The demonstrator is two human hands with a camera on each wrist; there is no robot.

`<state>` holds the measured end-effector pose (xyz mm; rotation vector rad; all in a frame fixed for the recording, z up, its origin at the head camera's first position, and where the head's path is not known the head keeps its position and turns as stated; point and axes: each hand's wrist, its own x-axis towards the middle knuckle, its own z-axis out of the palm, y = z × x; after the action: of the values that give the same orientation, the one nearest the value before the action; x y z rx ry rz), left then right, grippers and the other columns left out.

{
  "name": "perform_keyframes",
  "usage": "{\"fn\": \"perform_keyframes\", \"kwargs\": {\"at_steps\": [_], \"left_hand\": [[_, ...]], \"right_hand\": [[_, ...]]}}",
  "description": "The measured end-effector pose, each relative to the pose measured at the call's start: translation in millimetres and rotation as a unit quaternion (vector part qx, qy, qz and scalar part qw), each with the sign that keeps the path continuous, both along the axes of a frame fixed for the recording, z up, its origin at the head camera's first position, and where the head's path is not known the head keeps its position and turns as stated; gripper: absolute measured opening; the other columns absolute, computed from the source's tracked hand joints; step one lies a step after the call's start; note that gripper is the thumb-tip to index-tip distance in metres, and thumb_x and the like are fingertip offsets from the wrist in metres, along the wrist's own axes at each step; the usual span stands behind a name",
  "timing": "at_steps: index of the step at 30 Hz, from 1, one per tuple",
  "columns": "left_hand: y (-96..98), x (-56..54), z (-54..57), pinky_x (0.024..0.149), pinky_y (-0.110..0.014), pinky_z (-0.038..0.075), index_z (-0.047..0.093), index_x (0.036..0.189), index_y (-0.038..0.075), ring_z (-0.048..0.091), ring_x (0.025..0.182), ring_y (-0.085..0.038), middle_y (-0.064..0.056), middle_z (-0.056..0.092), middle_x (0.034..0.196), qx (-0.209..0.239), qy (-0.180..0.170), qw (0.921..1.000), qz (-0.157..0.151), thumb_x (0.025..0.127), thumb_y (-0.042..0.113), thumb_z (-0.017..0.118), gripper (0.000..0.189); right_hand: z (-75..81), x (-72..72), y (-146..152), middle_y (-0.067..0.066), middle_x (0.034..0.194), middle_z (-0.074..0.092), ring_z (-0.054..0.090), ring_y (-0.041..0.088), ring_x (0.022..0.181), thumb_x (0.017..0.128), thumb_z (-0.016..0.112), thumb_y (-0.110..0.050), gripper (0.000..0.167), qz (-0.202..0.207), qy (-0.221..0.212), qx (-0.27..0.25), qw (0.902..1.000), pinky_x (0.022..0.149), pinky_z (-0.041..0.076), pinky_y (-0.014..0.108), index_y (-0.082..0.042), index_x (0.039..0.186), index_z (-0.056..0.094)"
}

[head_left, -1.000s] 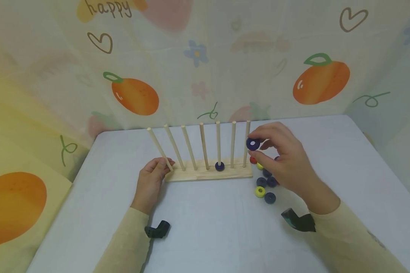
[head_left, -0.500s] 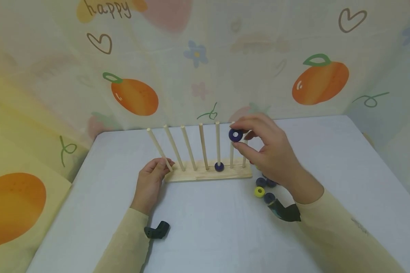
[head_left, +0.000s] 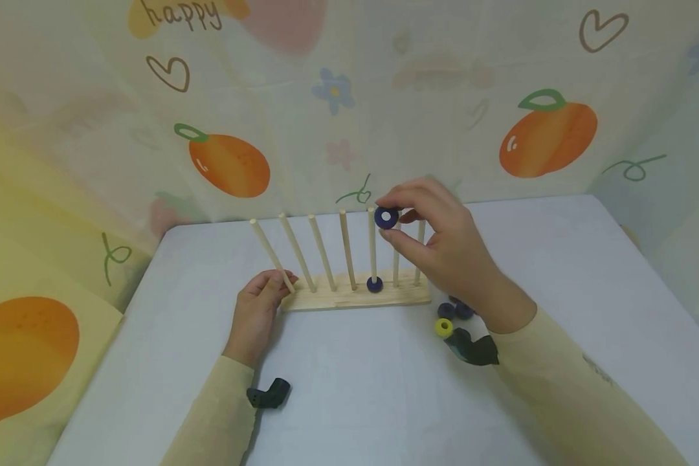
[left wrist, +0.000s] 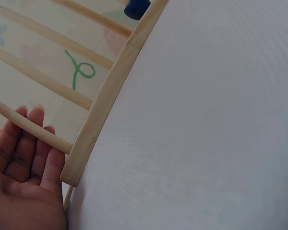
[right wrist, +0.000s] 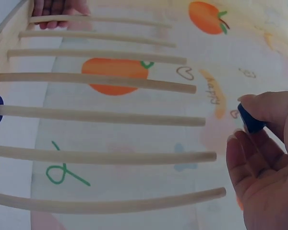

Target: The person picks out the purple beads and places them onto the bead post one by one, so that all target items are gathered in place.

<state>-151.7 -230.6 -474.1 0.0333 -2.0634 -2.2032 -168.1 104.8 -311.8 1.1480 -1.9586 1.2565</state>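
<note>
My right hand [head_left: 448, 239] pinches a dark blue ring [head_left: 378, 219] with a pale hole between thumb and fingertips. In the head view it overlaps the top of the fifth peg [head_left: 373, 249] from the left. The right wrist view shows the ring [right wrist: 249, 120] edge-on, a little beyond the peg tips. Another blue ring [head_left: 375, 285] sits at the foot of that fifth peg. My left hand [head_left: 256, 314] holds the wooden peg rack [head_left: 349, 299] at its left end. Its thumb and fingers are around the low part of the leftmost peg [left wrist: 43, 132].
Loose rings lie to the right of the rack, among them a blue ring [head_left: 445, 311] and a yellow ring [head_left: 443, 334], partly hidden by the right arm and its dark wrist mount [head_left: 474, 351]. Several tall pegs stand along the rack. A patterned cloth [head_left: 384, 116] hangs behind the white table [head_left: 349, 388].
My right hand has carried the blue ring left and up, from beside the rightmost peg to the top of the fifth peg. The left hand and the rack stay in place.
</note>
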Motion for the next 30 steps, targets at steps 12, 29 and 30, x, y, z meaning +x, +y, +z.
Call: {"fn": "perform_keyframes", "kwargs": {"at_steps": [12, 29, 30], "left_hand": [[0.0, 2.0, 1.8, 0.108, -0.037, 0.054, 0.063, 0.117, -0.016, 0.067, 0.119, -0.028, -0.014, 0.071, 0.12, 0.009, 0.005, 0.9999, 0.005, 0.113, 0.027, 0.065, 0.043], [0.4, -0.8, -0.6, 0.108, -0.038, 0.055, 0.063, 0.119, -0.015, 0.068, 0.118, -0.03, -0.018, 0.069, 0.123, 0.01, 0.011, 0.9999, 0.003, 0.113, 0.029, 0.065, 0.044], [0.3, -0.9, -0.8, 0.108, -0.038, 0.055, 0.063, 0.119, -0.015, 0.068, 0.118, -0.03, -0.017, 0.069, 0.122, 0.011, 0.011, 0.9999, 0.003, 0.113, 0.028, 0.065, 0.044]], "right_hand": [[-2.6, -8.1, -15, 0.013, 0.122, 0.068, 0.059, 0.022, 0.106, 0.092, 0.082, 0.011, 0.034, -0.015, -0.023, 0.002, 0.9996, 0.083, 0.054, 0.035, 0.005, 0.123, 0.072], [-17.1, -14.0, -29, 0.014, 0.122, 0.067, 0.063, 0.025, 0.112, 0.095, 0.08, 0.008, 0.03, -0.024, -0.068, -0.02, 0.9972, 0.094, 0.06, 0.043, 0.005, 0.123, 0.07], [-17.4, -13.8, -29, 0.013, 0.122, 0.067, 0.064, 0.024, 0.112, 0.095, 0.079, 0.009, 0.03, -0.026, -0.073, -0.021, 0.9968, 0.094, 0.06, 0.042, 0.005, 0.124, 0.069]]}}
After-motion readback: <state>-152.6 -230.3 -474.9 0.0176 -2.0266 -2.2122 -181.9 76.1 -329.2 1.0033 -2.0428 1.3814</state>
